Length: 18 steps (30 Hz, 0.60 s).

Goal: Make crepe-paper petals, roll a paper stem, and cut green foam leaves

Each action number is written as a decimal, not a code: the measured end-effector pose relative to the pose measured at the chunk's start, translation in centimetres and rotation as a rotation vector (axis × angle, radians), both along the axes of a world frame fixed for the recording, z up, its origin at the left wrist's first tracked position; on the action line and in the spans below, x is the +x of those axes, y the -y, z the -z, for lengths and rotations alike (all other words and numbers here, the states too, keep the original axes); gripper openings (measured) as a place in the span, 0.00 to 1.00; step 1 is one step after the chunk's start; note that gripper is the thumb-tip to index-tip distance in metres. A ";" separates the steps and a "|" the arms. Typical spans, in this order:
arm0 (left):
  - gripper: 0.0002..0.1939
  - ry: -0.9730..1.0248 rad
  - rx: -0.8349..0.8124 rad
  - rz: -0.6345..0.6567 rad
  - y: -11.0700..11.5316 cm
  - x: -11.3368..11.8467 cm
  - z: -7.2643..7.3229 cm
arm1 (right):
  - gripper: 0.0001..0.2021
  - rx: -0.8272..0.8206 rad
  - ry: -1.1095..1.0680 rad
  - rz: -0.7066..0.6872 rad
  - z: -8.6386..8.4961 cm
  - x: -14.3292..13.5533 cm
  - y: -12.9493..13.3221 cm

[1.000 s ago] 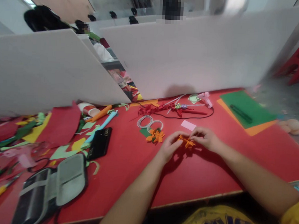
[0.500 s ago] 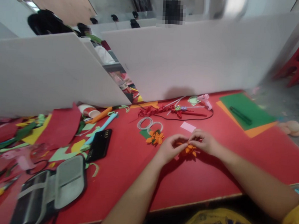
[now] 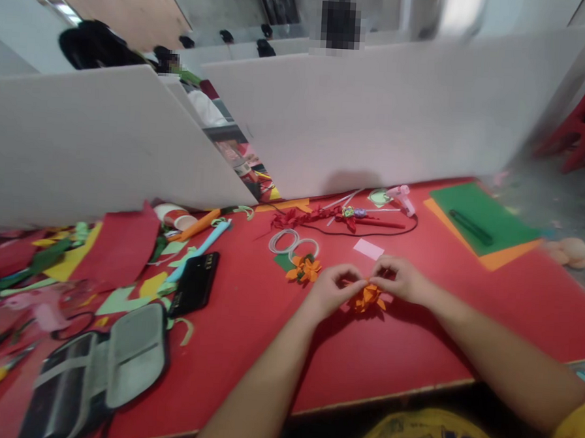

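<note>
Left hand (image 3: 336, 292) and right hand (image 3: 403, 280) pinched an orange flower (image 3: 369, 300).
Close together, they were lower right of frame centre, over a red table (image 3: 246, 354).

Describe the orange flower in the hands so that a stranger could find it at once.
At the red table, go to where the left hand and the right hand come together. Pinched in their fingers is the orange flower. The other orange flower lies on the table to the left of the left hand; only this one is held.
</note>
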State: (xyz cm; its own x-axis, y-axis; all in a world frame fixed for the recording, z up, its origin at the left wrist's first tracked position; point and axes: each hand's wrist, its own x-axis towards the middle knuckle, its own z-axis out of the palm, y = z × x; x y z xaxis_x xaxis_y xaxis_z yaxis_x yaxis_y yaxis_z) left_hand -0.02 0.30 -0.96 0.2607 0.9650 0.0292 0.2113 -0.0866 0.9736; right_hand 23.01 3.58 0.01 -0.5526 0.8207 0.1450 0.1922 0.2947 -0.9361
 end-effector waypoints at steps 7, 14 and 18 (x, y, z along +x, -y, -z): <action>0.13 -0.073 0.008 0.070 0.1 0.1 -0.9 | 0.16 -0.229 -0.033 -0.096 0.7 0.0 -0.1; 0.07 -0.225 0.150 0.070 0.2 0.0 -1.3 | 0.20 -0.398 -0.037 -0.117 0.6 0.2 -0.5; 0.07 -0.250 0.164 0.109 0.1 0.0 -0.9 | 0.20 -0.435 -0.002 -0.117 0.6 0.2 -0.6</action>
State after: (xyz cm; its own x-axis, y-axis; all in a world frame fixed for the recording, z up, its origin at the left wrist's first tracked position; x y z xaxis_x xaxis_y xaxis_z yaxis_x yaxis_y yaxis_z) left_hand 0.02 0.16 -0.04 0.3812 0.9186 0.1041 0.4230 -0.2734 0.8639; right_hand 23.26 4.23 -0.61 -0.6456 0.7375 -0.1983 0.1788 -0.1065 -0.9781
